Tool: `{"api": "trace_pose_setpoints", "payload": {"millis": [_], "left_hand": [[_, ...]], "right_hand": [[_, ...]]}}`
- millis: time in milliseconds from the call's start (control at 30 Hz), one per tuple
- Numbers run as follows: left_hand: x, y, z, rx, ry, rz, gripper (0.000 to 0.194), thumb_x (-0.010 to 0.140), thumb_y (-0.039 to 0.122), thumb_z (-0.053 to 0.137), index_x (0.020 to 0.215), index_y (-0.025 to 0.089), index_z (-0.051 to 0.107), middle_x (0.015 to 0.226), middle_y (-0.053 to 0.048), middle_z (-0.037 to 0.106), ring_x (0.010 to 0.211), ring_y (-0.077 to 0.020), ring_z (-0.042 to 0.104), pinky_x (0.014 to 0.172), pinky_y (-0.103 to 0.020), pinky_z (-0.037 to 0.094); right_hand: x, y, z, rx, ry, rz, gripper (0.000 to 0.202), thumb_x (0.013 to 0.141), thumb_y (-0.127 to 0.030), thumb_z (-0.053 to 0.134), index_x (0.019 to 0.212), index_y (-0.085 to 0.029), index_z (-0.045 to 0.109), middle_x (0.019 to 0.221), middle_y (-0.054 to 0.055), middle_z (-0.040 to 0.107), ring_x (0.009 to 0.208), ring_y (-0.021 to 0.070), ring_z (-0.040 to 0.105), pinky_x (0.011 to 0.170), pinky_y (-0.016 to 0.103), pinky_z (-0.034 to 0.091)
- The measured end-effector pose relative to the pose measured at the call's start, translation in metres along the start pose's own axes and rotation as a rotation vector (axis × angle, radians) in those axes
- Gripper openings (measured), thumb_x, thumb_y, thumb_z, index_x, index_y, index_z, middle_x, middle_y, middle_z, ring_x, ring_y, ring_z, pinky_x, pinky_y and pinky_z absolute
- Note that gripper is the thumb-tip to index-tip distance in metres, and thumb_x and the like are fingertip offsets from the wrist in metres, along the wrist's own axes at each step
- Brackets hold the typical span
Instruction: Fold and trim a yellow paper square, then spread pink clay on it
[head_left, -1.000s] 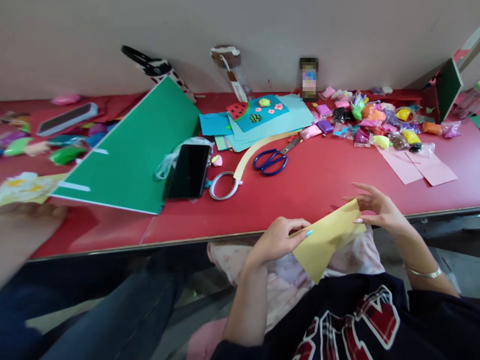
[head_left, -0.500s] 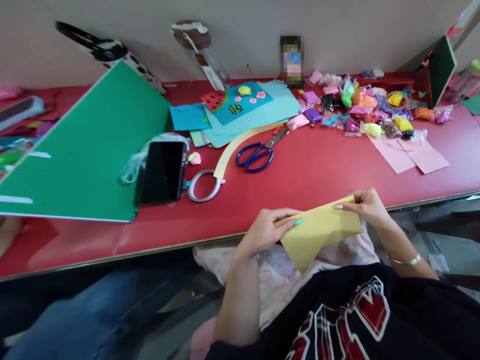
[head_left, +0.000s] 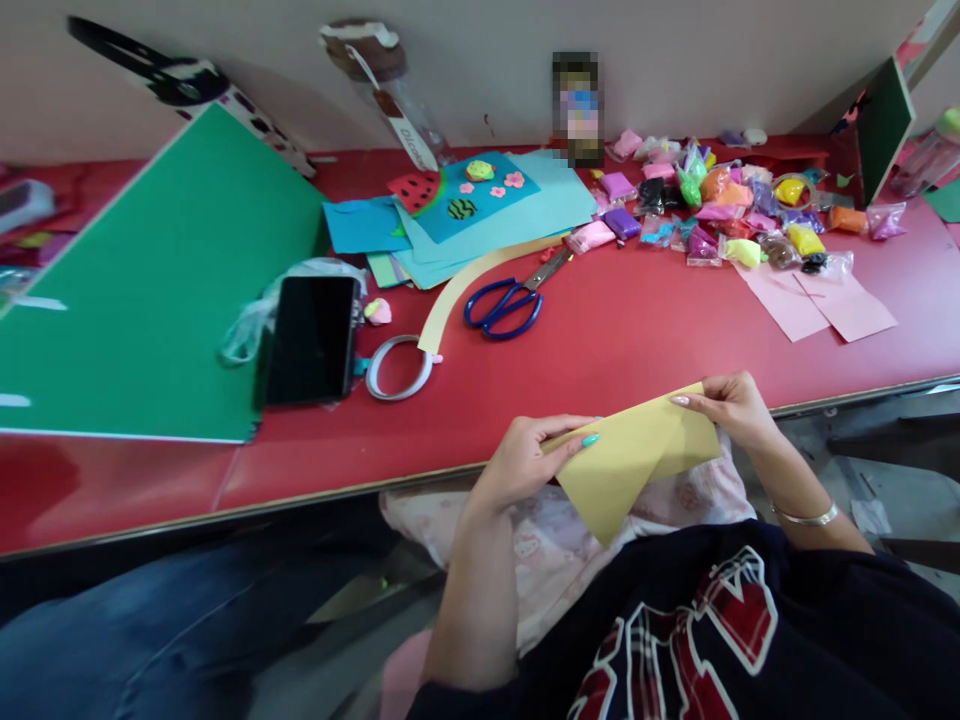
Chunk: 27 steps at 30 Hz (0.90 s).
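Observation:
A folded sheet of yellow paper (head_left: 622, 465) is held between my two hands, over my lap at the front edge of the table. My left hand (head_left: 529, 460) pinches its left end, thumb on top. At the upper right corner, my right hand (head_left: 739, 408) grips the fold between thumb and fingers. One pointed flap of the paper hangs toward my lap. Beyond my hands lie blue-handled scissors (head_left: 504, 308), a curved strip of pale yellow paper (head_left: 459, 295) and a roll of tape (head_left: 400, 368).
On the red table (head_left: 600, 340) are a black phone (head_left: 313, 340), blue paper sheets (head_left: 517, 222), several bagged clay pieces (head_left: 720, 200) and pink paper pieces (head_left: 847, 300). A green board (head_left: 165, 300) leans at the left. A bottle (head_left: 390, 90) stands by the wall.
Both hands keep hold of the yellow paper, which has barely shifted. The view has turned slightly, so the table's things appear a little further left and higher.

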<state>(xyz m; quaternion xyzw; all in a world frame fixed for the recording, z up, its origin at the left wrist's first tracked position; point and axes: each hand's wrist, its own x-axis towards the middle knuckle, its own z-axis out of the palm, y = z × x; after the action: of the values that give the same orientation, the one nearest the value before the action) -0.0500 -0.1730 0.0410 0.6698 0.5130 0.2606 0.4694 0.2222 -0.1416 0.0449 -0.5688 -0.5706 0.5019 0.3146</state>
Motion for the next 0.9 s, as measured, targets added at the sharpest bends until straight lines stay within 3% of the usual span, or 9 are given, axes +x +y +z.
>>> {"api": "trace_pose_setpoints", "payload": {"millis": [433,600,733,900], "left_hand": [[-0.001,-0.003,-0.001,0.010,-0.026,-0.015,0.040,0.083,0.047,0.058,0.103,0.017,0.075,0.102,-0.008,0.076,0.094,-0.0243,0.072,0.082,-0.028,0.055],[0.002,0.018,0.007,0.207,-0.025,0.026,0.038,0.084,0.045,0.059,0.111,0.021,0.072,0.109,-0.005,0.075,0.098,-0.0230,0.071,0.086,-0.029,0.053],[0.012,0.039,0.028,0.376,-0.002,0.143,0.032,0.091,0.044,0.055,0.109,0.023,0.070,0.097,-0.004,0.077,0.080,-0.0194,0.071,0.071,-0.027,0.049],[0.021,0.039,0.045,0.323,-0.022,0.164,0.029,0.096,0.036,0.047,0.093,0.020,0.071,0.070,0.000,0.072,0.056,-0.0113,0.060,0.055,-0.021,0.037]], "right_hand": [[0.001,-0.003,0.000,0.011,-0.014,0.023,0.060,0.057,-0.067,0.074,0.044,-0.018,0.041,0.046,-0.006,0.030,0.046,0.0050,0.027,0.041,0.023,0.017],[0.000,-0.007,0.004,0.006,-0.064,0.003,0.062,0.056,-0.067,0.074,0.043,-0.019,0.038,0.047,-0.006,0.028,0.046,0.0045,0.025,0.041,0.023,0.016],[-0.003,-0.012,0.008,-0.008,-0.118,0.004,0.064,0.055,-0.066,0.076,0.041,-0.018,0.036,0.046,-0.006,0.027,0.046,0.0041,0.025,0.041,0.023,0.016],[-0.006,-0.011,0.007,0.012,-0.171,0.062,0.057,0.055,-0.062,0.078,0.045,-0.016,0.046,0.045,-0.006,0.033,0.045,0.0043,0.029,0.040,0.021,0.018]]}}
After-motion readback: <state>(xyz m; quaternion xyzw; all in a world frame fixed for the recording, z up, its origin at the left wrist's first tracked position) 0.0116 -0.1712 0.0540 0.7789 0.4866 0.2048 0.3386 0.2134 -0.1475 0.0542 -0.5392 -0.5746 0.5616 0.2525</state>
